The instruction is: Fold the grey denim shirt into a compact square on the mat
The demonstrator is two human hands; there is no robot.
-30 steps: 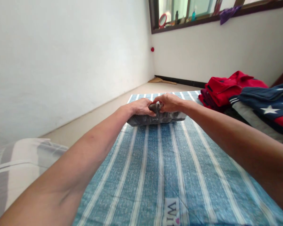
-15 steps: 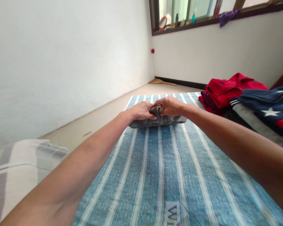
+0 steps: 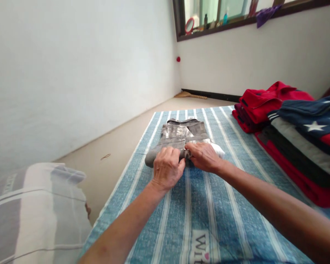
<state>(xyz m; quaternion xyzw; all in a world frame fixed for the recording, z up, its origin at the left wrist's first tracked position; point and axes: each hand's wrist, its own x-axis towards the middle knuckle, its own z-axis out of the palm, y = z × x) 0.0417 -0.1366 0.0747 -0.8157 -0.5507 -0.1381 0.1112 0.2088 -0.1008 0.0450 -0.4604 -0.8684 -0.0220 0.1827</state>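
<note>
A grey patterned shirt [image 3: 176,132], its collar at the far end, lies folded on the striped blue bedspread [image 3: 154,227]. My left hand [image 3: 169,165] is closed over its near folded edge, with the thumb toward the middle. Just to the right, my right hand [image 3: 203,156] pinches the same edge, close to a white patch of cloth. The fingertips of both hands are partly hidden by the fabric.
On the right are piles of folded clothes: a red jacket [image 3: 275,97] and a navy garment with white stars [image 3: 316,126]. Grey-and-white striped cloth [image 3: 41,209] covers something at lower left. A pale wall [image 3: 79,73] runs along the left.
Both hands have come nearer to me and down onto the bedspread, still on the shirt. The shirt, bunched under the hands before, now lies flat with its collar and front showing.
</note>
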